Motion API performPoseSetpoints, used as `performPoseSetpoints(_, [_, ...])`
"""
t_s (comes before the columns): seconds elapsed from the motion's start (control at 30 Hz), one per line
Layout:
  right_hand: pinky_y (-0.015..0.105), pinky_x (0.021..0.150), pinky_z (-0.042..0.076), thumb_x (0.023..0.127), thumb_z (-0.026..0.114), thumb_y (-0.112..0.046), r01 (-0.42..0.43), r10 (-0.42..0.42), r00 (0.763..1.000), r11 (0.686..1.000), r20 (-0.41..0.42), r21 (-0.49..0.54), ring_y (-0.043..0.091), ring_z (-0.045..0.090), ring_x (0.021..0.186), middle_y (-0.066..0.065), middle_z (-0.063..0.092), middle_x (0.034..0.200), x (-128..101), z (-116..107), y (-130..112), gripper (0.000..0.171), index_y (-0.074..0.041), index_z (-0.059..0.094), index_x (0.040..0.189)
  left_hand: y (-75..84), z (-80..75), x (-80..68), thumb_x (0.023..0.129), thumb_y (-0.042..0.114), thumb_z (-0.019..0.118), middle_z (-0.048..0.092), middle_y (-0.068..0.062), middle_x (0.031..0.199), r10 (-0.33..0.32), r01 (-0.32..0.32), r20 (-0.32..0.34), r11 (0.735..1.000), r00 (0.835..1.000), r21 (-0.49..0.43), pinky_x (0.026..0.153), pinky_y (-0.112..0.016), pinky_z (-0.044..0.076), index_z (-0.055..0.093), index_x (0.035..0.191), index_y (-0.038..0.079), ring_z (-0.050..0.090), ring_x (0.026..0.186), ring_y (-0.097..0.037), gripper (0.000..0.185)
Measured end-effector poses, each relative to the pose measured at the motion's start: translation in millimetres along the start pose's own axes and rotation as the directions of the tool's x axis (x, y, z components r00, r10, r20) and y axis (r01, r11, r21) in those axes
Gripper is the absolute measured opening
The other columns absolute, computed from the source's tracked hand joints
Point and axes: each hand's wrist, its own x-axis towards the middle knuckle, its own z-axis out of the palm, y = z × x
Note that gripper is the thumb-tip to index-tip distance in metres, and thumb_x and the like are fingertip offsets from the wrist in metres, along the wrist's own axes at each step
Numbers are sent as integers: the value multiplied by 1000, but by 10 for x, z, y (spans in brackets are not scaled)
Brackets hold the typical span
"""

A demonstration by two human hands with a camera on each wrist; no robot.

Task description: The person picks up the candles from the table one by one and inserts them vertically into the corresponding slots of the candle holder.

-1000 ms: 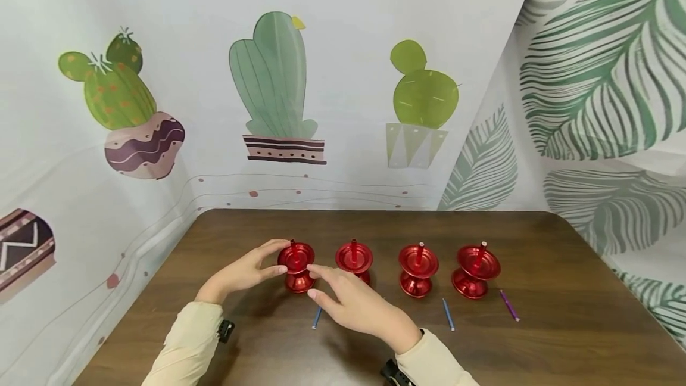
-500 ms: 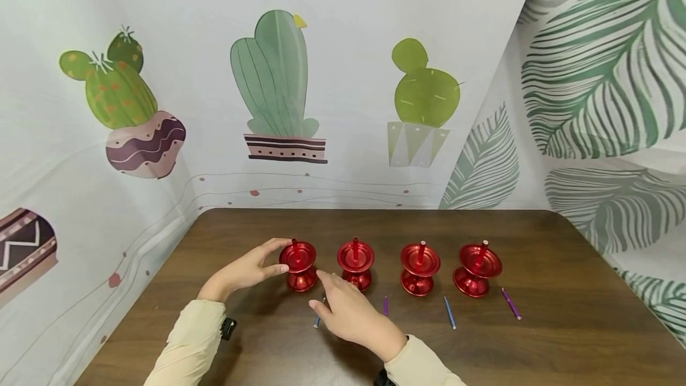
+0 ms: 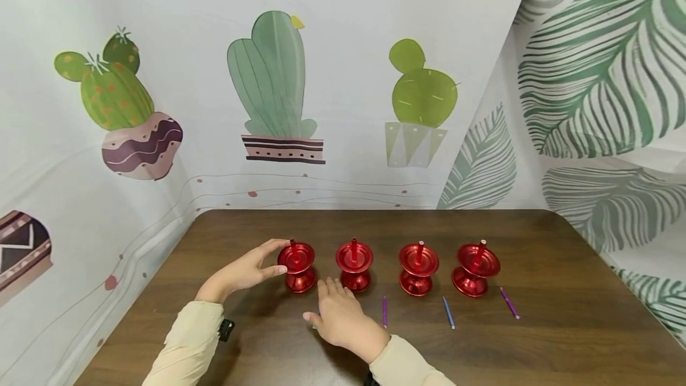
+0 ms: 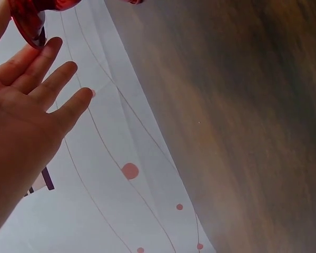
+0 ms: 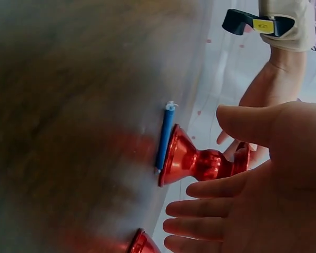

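A row of several red metal candle holders, each a dish with a central tube on a flared foot, stands on the table. My left hand (image 3: 243, 270) holds the dish of the leftmost candle holder (image 3: 300, 283), its thumb at the near rim and a finger at the far rim. That red dish (image 4: 27, 23) shows at the top of the left wrist view. My right hand (image 3: 345, 323) is low over the table with fingers extended and holds nothing. In the right wrist view a thin blue candle (image 5: 165, 138) lies beside the holder's foot; from the head it is mostly hidden by that hand.
Candle holders stand at second place (image 3: 355, 279), third place (image 3: 416, 285) and far right (image 3: 469, 285). On the brown table (image 3: 257, 344) lie a purple candle (image 3: 384, 312), a blue candle (image 3: 448, 313) and another purple candle (image 3: 510, 303). A white printed cloth (image 3: 343, 76) hangs behind.
My right hand has moved down and away from the leftmost candle holder, over the blue candle, uncovering the second holder and a purple candle. My left hand has stayed at the dish.
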Motion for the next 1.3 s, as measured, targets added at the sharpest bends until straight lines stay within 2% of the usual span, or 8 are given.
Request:
performPoseSetpoints(0.37, [47,106,37,91,59,-48,-49,48,999,982,-9,-181,39,42,131,23,45,142,55,81,-44,72,5,46,138,-7,-4,-7,90,26,68,41,-18,144,7,-7,-1,1000,1000,6,105,-63,28,40,142,3,29,137,-41,63])
performPoseSetpoints(0.63, [43,100,44,87,64,-50,-39,27,999,952,-43,-303,34,51,121,19,56,127,75,102,-33,67,4,56,127,-9,-6,-4,90,27,68,41,-18,144,9,-9,2,1000,1000,14,104,-63,30,40,142,3,29,137,-41,64])
performPoseSetpoints(0.87, [41,93,47,82,69,-51,-41,25,998,945,-54,-325,32,53,114,18,58,119,69,122,-51,68,4,58,120,-19,-9,1,89,28,68,41,-18,144,9,-9,2,1000,1000,27,105,-62,30,41,142,3,30,137,-41,64])
performPoseSetpoints(1.1, [37,82,47,82,73,-43,-56,17,994,931,-109,-362,25,54,101,11,58,100,86,135,-73,48,-3,61,107,-11,-8,6,90,26,68,42,-17,143,16,-16,1,1000,1000,25,105,-62,29,41,142,3,30,137,-41,63])
performPoseSetpoints(1.3, [34,76,45,81,76,-29,-48,-11,992,894,-128,-445,21,52,93,7,57,92,159,133,-98,32,-7,65,102,-1,-8,9,89,26,68,41,-18,144,8,-8,-4,999,1000,31,106,-62,28,41,142,2,30,137,-41,64])
